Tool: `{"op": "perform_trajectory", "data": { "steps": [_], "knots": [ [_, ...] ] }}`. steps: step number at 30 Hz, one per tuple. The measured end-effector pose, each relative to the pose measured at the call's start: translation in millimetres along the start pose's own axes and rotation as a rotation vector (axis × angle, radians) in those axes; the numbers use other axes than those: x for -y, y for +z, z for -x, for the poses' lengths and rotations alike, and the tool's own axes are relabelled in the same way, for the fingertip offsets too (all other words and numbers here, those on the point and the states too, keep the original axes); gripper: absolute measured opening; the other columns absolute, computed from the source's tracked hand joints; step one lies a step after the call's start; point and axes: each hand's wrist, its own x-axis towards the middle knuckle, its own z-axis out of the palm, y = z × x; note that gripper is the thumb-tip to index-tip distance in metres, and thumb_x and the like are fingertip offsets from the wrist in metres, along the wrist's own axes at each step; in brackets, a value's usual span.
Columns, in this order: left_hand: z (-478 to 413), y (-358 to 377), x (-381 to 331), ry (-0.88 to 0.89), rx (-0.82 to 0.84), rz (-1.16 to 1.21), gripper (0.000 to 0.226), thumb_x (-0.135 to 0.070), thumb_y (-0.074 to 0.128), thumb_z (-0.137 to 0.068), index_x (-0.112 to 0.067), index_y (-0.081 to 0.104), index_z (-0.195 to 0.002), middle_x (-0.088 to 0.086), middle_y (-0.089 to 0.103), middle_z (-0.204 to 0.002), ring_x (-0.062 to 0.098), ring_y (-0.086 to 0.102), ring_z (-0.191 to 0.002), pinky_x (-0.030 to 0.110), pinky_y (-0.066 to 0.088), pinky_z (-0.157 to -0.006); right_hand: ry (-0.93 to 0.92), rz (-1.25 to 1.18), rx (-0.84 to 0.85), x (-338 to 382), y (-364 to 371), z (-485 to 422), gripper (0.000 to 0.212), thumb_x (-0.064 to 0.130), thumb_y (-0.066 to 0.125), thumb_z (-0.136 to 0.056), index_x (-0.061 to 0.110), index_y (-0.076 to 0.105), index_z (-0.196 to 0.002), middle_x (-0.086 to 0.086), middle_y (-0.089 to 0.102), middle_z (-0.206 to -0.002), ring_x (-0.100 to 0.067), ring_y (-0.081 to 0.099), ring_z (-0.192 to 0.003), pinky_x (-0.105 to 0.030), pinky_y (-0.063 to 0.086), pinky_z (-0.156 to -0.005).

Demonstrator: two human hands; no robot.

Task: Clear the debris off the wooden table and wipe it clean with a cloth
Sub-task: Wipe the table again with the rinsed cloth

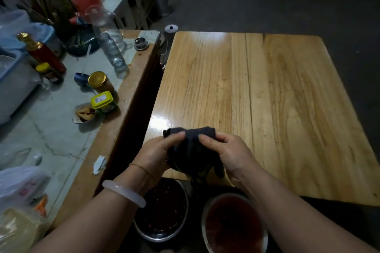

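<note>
Dim room with a dark grey concrete floor (257,6). A pale varnished plank wooden table (277,98) shows light glare at its far edge and near its left edge. Just beside it on the left is a brown-rimmed, glass-topped side table (131,80), cluttered with jars and bottles.

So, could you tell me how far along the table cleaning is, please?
Done: no debris shows on the wooden table, whose boards look glossy. In hand: the left hand and right hand grip the dark cloth over its near edge. Left: possibly more wiping.
</note>
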Motion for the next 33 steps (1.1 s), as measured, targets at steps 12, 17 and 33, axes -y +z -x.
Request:
{"op": "perform_trajectory", "data": {
  "steps": [12,17,33],
  "knots": [
    [-53,-47,-18,0.067,-0.117,0.015,0.024,0.000,0.059,-0.088,-0.003,0.061,-0.112,0.009,0.071,-0.084,0.019,0.070,-0.071,0.027,0.053,-0.061,-0.084,-0.086,-0.226,9,0,-40,0.029,-0.004,0.069,-0.084,0.003,0.060,-0.110,-0.011,0.075,-0.092,-0.018,0.074,-0.079,-0.022,0.054,-0.060],
    [-70,-65,-44,0.151,-0.103,0.058,0.030,-0.005,0.054,-0.092,-0.020,0.060,-0.117,0.013,0.057,-0.122,0.027,0.062,-0.103,0.030,0.051,-0.072,-0.146,0.204,-0.097,16,7,-64,0.064,-0.015,0.068,-0.079,0.029,0.057,-0.124,-0.003,0.073,-0.109,-0.015,0.069,-0.103,-0.024,0.056,-0.085],
    [-104,-99,-109,1.075,-0.384,-1.164,0.022,-0.020,0.077,-0.066,-0.012,0.067,-0.084,0.011,0.050,-0.114,0.030,0.048,-0.101,0.032,0.043,-0.079,-0.846,1.095,-0.357,47,56,-138,0.018,0.000,0.070,-0.077,0.012,0.066,-0.089,0.001,0.058,-0.107,-0.015,0.055,-0.104,-0.030,0.051,-0.086]
  ]
}}
